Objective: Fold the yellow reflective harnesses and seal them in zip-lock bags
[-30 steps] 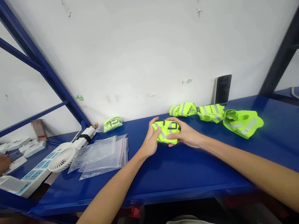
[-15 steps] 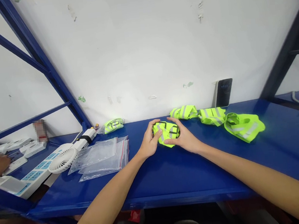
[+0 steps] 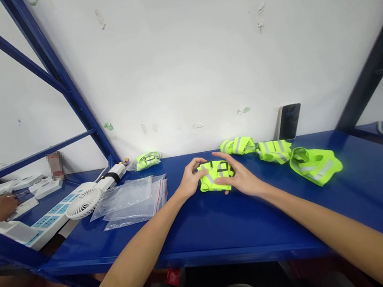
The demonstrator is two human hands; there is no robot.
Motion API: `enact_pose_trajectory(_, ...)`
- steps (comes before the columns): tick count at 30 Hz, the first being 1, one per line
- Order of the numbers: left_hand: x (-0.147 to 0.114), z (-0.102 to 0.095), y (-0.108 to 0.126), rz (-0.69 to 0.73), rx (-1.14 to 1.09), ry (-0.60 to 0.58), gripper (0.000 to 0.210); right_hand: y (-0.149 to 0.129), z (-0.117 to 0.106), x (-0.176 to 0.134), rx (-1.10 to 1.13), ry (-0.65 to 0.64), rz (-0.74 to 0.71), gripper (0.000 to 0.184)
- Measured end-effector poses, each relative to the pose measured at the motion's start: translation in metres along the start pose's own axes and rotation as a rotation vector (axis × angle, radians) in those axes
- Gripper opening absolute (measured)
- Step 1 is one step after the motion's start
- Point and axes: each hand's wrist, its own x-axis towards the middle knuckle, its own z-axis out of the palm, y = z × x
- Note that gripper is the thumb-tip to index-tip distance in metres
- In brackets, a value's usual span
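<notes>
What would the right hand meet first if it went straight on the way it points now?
The folded yellow-green bundle, which the right hand touches; beyond it, probably the left hand, though depth is hard to judge here.

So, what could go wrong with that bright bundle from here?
The folded neon-yellow bundle might spring loose if the left hand or right hand eases off, since both are gripping its soft cloth. Also, the clear bags lie in a loose, overlapping stack near the left forearm, so a careless sweep could scatter them.
</notes>
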Motion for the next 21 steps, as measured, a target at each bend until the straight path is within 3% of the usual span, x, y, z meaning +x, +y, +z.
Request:
enact_pose_trajectory(3, 0.002, 0.001, 0.000, -0.111, -0.078, 0.015, 0.036, 0.000, -0.002, 0.001, 0.033, -0.058, 0.005, 0.067)
enact_pose_trajectory(9, 0.004, 0.000, 0.004, -0.257, -0.120, 0.034, 0.036, 0.000, -0.005, 0.001, 0.008, -0.103, 0.024, 0.058)
enact_pose_trajectory(15, 0.005, 0.002, 0.004, -0.271, -0.121, 0.055, 0.035, 0.006, -0.012, 0.003, 0.058, -0.128, 0.050, 0.086)
enact_pose_trajectory(17, 0.005, 0.003, 0.001, -0.235, -0.123, 0.079, 0.033, 0.009, -0.012, 0.004, 0.027, -0.142, 0.030, 0.078)
enact_pose_trajectory(21, 0.005, 0.002, -0.004, -0.233, -0.116, 0.047, 0.030, 0.014, -0.014, 0.005, -0.109, -0.201, 0.009, 0.040)
